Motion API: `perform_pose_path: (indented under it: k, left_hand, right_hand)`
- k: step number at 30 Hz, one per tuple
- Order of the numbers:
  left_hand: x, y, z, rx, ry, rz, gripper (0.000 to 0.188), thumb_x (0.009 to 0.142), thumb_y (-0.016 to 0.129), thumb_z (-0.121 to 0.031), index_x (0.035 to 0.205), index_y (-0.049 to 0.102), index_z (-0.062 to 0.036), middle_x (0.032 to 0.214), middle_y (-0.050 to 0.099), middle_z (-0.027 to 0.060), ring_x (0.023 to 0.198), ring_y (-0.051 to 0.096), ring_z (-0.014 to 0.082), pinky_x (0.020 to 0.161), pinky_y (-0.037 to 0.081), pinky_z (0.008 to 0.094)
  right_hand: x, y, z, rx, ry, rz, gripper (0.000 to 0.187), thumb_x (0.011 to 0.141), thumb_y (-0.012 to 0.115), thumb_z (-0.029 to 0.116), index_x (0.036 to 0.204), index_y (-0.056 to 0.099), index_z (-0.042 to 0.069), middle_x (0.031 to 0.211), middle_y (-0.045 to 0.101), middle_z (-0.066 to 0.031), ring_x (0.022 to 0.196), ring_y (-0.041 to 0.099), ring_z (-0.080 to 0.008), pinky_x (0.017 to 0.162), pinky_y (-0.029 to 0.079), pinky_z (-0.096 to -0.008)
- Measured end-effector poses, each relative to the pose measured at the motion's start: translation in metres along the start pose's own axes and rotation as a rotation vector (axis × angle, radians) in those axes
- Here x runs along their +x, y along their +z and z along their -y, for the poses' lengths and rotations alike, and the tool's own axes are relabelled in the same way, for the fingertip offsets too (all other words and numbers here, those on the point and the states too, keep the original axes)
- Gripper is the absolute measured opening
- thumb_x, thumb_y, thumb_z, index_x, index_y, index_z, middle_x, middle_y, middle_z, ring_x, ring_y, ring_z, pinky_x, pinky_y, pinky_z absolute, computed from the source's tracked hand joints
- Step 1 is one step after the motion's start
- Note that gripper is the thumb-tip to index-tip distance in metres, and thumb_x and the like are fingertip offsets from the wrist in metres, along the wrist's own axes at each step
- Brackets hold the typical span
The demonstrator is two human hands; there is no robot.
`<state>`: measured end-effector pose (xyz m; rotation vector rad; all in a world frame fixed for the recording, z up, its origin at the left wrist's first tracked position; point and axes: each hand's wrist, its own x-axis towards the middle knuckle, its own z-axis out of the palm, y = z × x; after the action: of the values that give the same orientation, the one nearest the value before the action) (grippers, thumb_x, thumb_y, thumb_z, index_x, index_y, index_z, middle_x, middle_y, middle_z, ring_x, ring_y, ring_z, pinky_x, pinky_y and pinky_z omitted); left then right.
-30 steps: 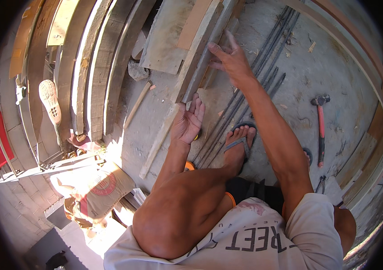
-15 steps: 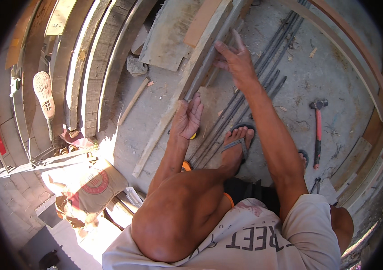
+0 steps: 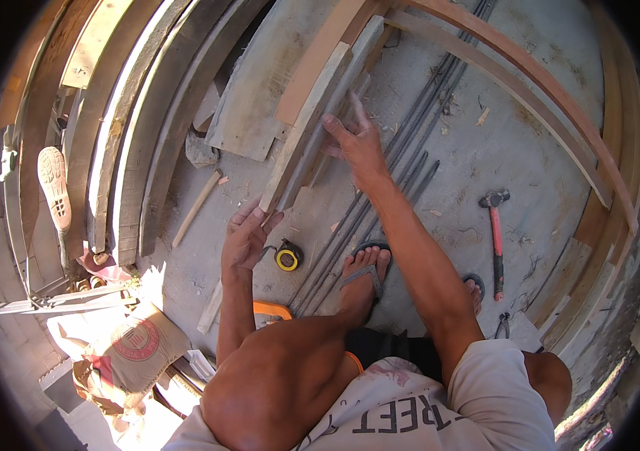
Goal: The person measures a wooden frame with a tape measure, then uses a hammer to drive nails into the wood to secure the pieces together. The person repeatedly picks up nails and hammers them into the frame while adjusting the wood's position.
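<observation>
My left hand (image 3: 245, 234) is at the near end of a pale wooden batten (image 3: 306, 124), thumb and fingers closed around its tip. Along the batten's right side runs a second, greyish strip (image 3: 335, 113). Farther up, my right hand (image 3: 359, 146) is beside this strip with thumb and fingers apart; whether its fingertips touch the wood I cannot tell. A black and yellow tape measure (image 3: 288, 256) lies on the floor just right of my left hand.
Several dark metal bars (image 3: 391, 188) run along the concrete floor. A hammer (image 3: 496, 240) with a red and black handle lies at right. Curved-looking boards (image 3: 166, 128) stand at left, near a sandal (image 3: 53, 184) and a paper sack (image 3: 147, 342). An orange tool (image 3: 271, 309) shows by my knee.
My left hand has gone from an open palm to closing on the batten's end. The view has shifted, and the tape measure has come into sight. My right hand stays spread beside the wood.
</observation>
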<state>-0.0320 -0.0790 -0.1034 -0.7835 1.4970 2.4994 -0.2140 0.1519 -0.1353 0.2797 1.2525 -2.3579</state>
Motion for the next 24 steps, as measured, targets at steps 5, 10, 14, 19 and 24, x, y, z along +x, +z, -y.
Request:
perform_pose_path:
  k: [5,10,14,19,24]
  left_hand:
    - [-0.007,0.022,-0.015,0.159,0.059,0.000,0.046,0.098,0.072,-0.013,0.140,0.062,0.0034,0.124,0.072,0.0152,0.116,0.069,0.0212,0.106,0.053,0.0379]
    - [-0.004,0.037,0.009,0.704,0.270,-0.174,0.030,0.093,0.081,-0.016,0.117,0.073,0.0015,0.082,0.065,-0.0012,0.077,0.057,0.0053,0.068,0.044,0.0241]
    - [-0.007,0.048,0.019,0.731,0.281,-0.337,0.022,0.093,0.083,-0.021,0.095,0.075,-0.0009,0.066,0.051,-0.0080,0.064,0.043,0.0026,0.056,0.031,0.0252]
    - [-0.010,0.039,0.024,0.356,0.236,-0.206,0.028,0.094,0.081,-0.024,0.110,0.078,-0.0006,0.091,0.073,0.0004,0.087,0.062,0.0056,0.078,0.049,0.0244]
    - [-0.004,0.018,0.043,0.318,0.184,-0.172,0.041,0.094,0.081,-0.023,0.126,0.073,0.0014,0.109,0.075,0.0051,0.101,0.065,0.0119,0.094,0.050,0.0286]
  right_hand:
    - [-0.003,0.001,0.007,-0.023,-0.030,0.001,0.101,0.092,0.083,0.033,0.167,0.021,0.007,0.137,0.061,-0.0237,0.124,0.063,-0.0281,0.092,0.062,-0.0442]
    - [0.001,0.000,-0.005,-0.023,-0.045,-0.007,0.100,0.093,0.082,0.030,0.167,0.019,0.006,0.133,0.064,-0.0213,0.120,0.064,-0.0283,0.091,0.062,-0.0433]
    - [0.003,0.003,0.000,-0.004,-0.034,0.017,0.099,0.094,0.081,0.026,0.168,0.016,0.007,0.133,0.064,-0.0211,0.113,0.065,-0.0272,0.093,0.060,-0.0428]
    - [0.001,0.008,-0.003,-0.047,-0.022,0.043,0.098,0.096,0.078,0.025,0.168,0.014,0.010,0.145,0.053,-0.0226,0.115,0.063,-0.0305,0.093,0.061,-0.0435]
    - [-0.005,0.012,-0.001,-0.096,-0.017,0.080,0.097,0.098,0.075,0.025,0.169,0.009,0.013,0.158,0.037,-0.0264,0.128,0.058,-0.0399,0.100,0.060,-0.0480]
